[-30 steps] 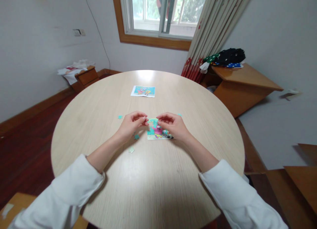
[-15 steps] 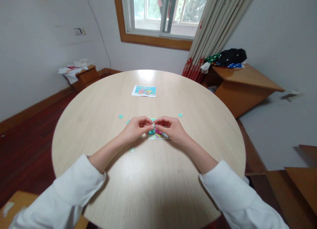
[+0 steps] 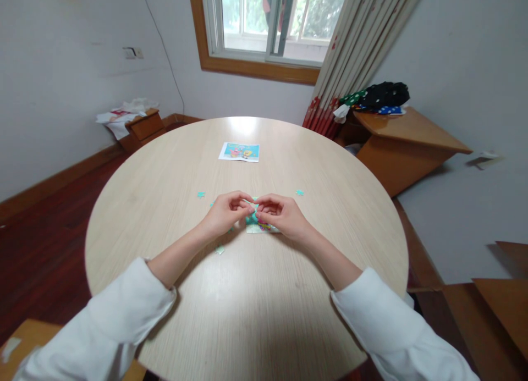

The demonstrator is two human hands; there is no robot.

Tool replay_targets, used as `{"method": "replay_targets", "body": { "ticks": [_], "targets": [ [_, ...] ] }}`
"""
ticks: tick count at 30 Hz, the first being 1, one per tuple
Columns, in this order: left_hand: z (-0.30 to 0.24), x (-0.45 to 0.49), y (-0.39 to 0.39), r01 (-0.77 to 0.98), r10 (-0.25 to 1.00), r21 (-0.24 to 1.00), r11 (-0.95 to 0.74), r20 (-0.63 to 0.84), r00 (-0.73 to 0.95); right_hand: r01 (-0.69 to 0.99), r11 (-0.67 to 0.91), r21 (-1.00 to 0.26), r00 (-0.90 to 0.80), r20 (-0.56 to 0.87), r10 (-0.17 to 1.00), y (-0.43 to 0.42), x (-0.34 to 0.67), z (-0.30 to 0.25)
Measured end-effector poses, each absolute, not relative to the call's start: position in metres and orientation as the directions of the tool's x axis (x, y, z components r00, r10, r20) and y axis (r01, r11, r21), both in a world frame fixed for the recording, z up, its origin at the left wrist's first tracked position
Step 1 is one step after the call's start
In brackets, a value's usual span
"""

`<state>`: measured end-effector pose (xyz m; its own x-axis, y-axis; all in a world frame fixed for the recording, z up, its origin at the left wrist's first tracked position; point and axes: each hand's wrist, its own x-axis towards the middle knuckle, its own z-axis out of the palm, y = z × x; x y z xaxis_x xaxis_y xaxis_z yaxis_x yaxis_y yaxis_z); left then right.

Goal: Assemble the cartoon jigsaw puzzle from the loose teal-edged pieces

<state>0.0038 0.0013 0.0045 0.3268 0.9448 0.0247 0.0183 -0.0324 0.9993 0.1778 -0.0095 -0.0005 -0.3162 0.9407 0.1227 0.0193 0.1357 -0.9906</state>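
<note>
My left hand (image 3: pixel 229 211) and my right hand (image 3: pixel 282 215) meet over a partly assembled jigsaw puzzle (image 3: pixel 252 228) in the middle of the table. Both have thumb and fingers drawn together in a pinch, with fingertips almost touching. Whatever lies between them is too small and hidden to make out. The puzzle shows teal, pink and yellow patches, and my hands cover most of it. Loose teal puzzle pieces lie around: one piece (image 3: pixel 201 194) to the left, another piece (image 3: pixel 300 193) to the right, and a pale green piece (image 3: pixel 220 249) nearer me. More bits peek out by my left hand.
Farther back on the round wooden table (image 3: pixel 247 315) lies a picture sheet (image 3: pixel 241 152) with cartoon figures. Behind stand a window and a curtain (image 3: pixel 350 51). A wooden cabinet (image 3: pixel 412 133) with dark cloth is at right, a small wooden stand (image 3: pixel 146 125) at left.
My right thumb and fingers have shifted slightly over the puzzle, covering a bit more of the pink part. Both hands otherwise stay in nearly the same place.
</note>
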Motion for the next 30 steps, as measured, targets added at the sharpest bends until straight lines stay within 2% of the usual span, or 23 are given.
{"method": "replay_targets", "body": {
  "ticks": [4, 9, 15, 20, 25, 30],
  "targets": [
    [0.006, 0.005, -0.001, -0.019, 0.95, 0.999, 0.039, -0.031, 0.311, 0.042, 0.121, -0.992, -0.346, 0.099, 0.933, -0.012, 0.176, 0.001],
    [0.009, 0.007, -0.004, -0.144, 0.944, 0.983, 0.112, -0.061, 0.324, 0.001, 0.07, -0.998, -0.294, 0.067, 0.953, -0.013, 0.176, 0.004],
    [0.006, 0.005, 0.001, -0.122, 0.971, 0.99, 0.07, -0.04, 0.234, 0.003, 0.073, -0.997, -0.264, 0.07, 0.962, -0.011, 0.178, 0.0],
    [0.003, -0.001, 0.009, -0.04, 0.988, 0.999, -0.02, 0.026, 0.151, 0.174, 0.178, -0.968, -0.194, 0.143, 0.97, -0.005, 0.182, -0.005],
    [-0.001, -0.001, 0.016, 0.049, 0.982, 0.997, -0.055, 0.045, 0.184, 0.433, 0.358, -0.827, -0.176, 0.312, 0.934, -0.001, 0.187, -0.007],
    [-0.009, 0.005, 0.023, 0.162, 0.977, 0.978, -0.133, 0.102, 0.188, 0.506, 0.376, -0.776, -0.204, 0.317, 0.926, 0.002, 0.189, -0.01]
  ]
}}
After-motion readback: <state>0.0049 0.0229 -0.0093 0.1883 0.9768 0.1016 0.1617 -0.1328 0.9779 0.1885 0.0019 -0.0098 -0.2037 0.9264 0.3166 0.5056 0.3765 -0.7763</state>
